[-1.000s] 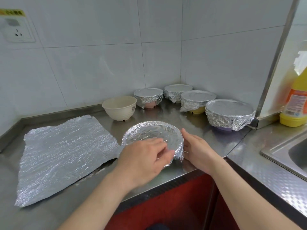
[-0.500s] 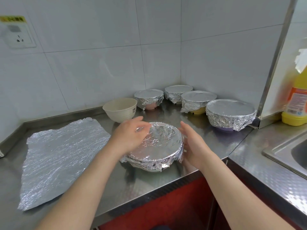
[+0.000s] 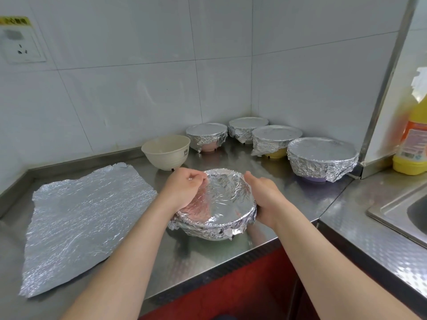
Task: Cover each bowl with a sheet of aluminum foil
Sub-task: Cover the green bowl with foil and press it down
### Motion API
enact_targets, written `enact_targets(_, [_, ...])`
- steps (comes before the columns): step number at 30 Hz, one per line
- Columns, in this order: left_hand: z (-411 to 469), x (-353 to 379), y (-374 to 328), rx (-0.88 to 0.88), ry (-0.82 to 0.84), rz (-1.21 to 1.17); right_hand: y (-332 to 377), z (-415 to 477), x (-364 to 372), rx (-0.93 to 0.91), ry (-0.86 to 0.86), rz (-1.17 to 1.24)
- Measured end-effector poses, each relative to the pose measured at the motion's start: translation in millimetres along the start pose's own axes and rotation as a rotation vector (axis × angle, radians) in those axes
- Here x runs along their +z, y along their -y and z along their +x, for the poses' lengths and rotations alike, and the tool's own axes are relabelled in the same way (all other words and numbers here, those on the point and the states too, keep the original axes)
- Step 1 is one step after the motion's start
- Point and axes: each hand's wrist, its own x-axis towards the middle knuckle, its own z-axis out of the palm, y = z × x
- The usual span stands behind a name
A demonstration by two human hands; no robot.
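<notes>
Both hands were on one foil-wrapped bowl (image 3: 221,204) near the front edge of the stainless steel countertop (image 3: 323,199). The bowl was tilted, with its far rim raised and its covered mouth turned toward the camera. Whether its base rested on the steel could not be determined.

The left hand (image 3: 182,191) gripped the bowl at its far-left rim, with its fingers (image 3: 196,179) curled down onto the foil. The right hand (image 3: 265,199) was cupped against the bowl's right side with the thumb lying along the rim. Its fingers were out of sight behind the bowl wall. The foil dipped across the mouth and was crimped in ragged folds beneath the near rim.

A loose foil sheet (image 3: 85,225), creased, lay flat on the countertop to the left, just beside the bowl. An uncovered cream bowl (image 3: 166,155) stood upright behind the left hand.

Four further bowls stood in the back corner, each capped with foil:
- a pink bowl (image 3: 206,137) just right of the cream one
- a bowl nearest the corner (image 3: 248,129), colour not discernible
- a yellow bowl (image 3: 276,140)
- a larger purple bowl (image 3: 322,158) furthest right

To the right, beyond a metal upright, stood a yellow detergent bottle (image 3: 413,144), and the corner of a sink (image 3: 392,209) was visible. A wall socket (image 3: 19,46) was mounted on the tiles at upper left. A red cabinet front (image 3: 242,292) ran below the counter edge.
</notes>
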Motion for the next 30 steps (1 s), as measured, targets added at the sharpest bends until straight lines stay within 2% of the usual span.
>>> enact_targets(5, [0,0,3,-0.018,0.007,-0.045,16,-18,0,0.116,0.012,0.107])
enact_targets(7, [-5,-2,0,-0.034,0.003,-0.021,25,-24,-1,0.099,0.0,0.128])
enact_targets(12, [0,-10,-7,0.077,-0.035,0.277,33,-28,0,0.035,0.019,-0.065])
enact_targets(16, [28,-5,-13,0.117,0.119,0.433,31,-29,5,-0.06,0.0,-0.226])
enact_targets(24, [31,0,-7,0.09,0.233,0.272,28,-19,7,-0.101,0.032,-0.391])
enact_targets(28, [25,-2,-10,0.083,0.218,0.281,28,-17,-3,0.004,0.063,-0.27])
enact_targets(30, [24,-7,-11,0.058,0.227,0.272,24,-16,-13,0.059,0.066,-0.094])
